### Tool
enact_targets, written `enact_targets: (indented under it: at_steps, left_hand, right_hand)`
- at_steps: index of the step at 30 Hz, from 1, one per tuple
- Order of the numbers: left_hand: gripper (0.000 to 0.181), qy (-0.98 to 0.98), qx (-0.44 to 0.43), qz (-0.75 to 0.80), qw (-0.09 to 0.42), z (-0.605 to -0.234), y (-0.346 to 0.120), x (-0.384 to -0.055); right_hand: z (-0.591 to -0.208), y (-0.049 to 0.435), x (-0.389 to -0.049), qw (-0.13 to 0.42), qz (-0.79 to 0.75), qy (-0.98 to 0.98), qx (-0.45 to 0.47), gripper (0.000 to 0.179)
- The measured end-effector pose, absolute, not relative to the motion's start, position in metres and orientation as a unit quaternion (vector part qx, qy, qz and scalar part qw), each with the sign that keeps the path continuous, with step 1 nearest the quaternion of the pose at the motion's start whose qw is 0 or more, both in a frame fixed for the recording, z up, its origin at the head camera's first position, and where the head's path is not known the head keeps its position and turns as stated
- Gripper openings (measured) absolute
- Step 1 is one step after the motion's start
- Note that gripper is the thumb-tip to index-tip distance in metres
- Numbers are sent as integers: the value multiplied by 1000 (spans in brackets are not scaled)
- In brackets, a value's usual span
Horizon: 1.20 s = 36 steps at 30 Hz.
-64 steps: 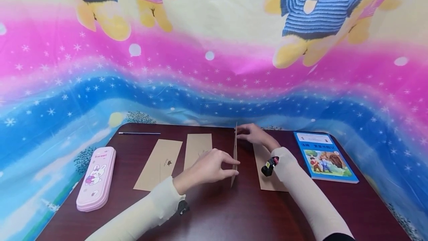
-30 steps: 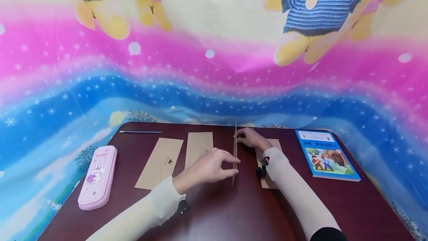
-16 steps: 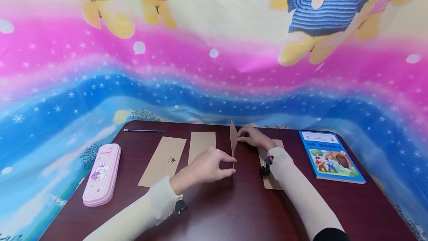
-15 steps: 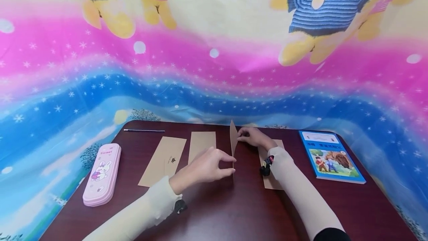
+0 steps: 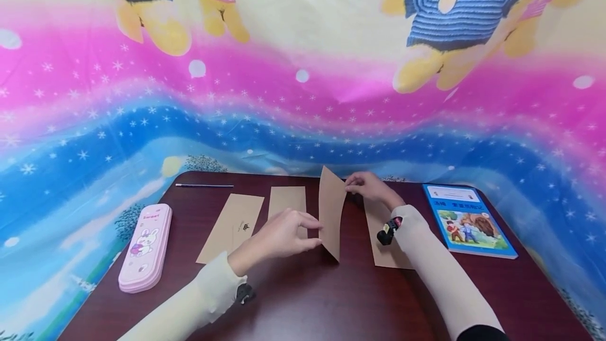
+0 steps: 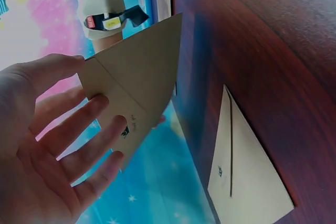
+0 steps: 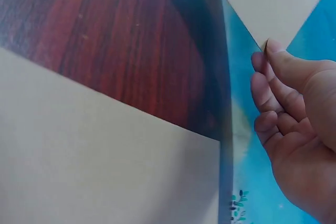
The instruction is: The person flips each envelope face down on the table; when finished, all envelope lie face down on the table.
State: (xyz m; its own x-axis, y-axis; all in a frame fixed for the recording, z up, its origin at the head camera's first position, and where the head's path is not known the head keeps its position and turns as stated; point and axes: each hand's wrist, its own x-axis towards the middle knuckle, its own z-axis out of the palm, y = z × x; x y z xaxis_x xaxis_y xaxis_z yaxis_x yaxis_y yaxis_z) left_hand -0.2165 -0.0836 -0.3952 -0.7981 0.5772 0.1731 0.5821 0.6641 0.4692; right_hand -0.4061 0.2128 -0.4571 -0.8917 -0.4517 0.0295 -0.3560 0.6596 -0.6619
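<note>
A brown kraft envelope [image 5: 333,213] stands raised above the table, slightly bowed. My left hand [image 5: 288,233] holds its left edge with thumb and fingertips. The left wrist view shows that hand [image 6: 63,135] at the envelope's [image 6: 139,77] edge, several fingertips lying against the face with a small dark print. With thumb and forefinger my right hand [image 5: 371,187] pinches the upper right corner, its other fingers curled in the right wrist view, where the hand [image 7: 299,108] meets the envelope's [image 7: 273,3] tip.
Two envelopes lie flat at left, one printed with a crown [image 5: 227,236], one partly behind my left hand [image 5: 287,199]. Another envelope [image 5: 390,254] lies under my right forearm. A pink pencil case [image 5: 145,246], a pencil [image 5: 203,186] and a blue book [image 5: 466,222] rest on the dark table [image 5: 303,304].
The raised envelope, earlier seen edge-on, has turned and bowed so its face shows. My right hand has moved right with its corner; my left hand has shifted slightly left.
</note>
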Motion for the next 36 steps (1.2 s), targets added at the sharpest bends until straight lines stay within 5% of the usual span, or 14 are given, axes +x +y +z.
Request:
enact_targets:
  at_steps: [8,15,26,36]
  left_hand:
    - [38,-894,-315,-318,-5,-401,-86,-218]
    - [59,-896,-301,-326,-28,-409,-82,-220]
    - [14,-883,-296,-357,-71,-427,-66,-226]
    - [15,-889,-290,-340,-105,-432,-56,-229]
  right_hand:
    - [-438,219,-409,70,-379,894,-227,20]
    - [-421,227,-406,56,-387,897,-206,23]
    - [-410,232,-401,51,-341,915,-209,28]
    - [-412,233,-396,42,-304,926,-218,30]
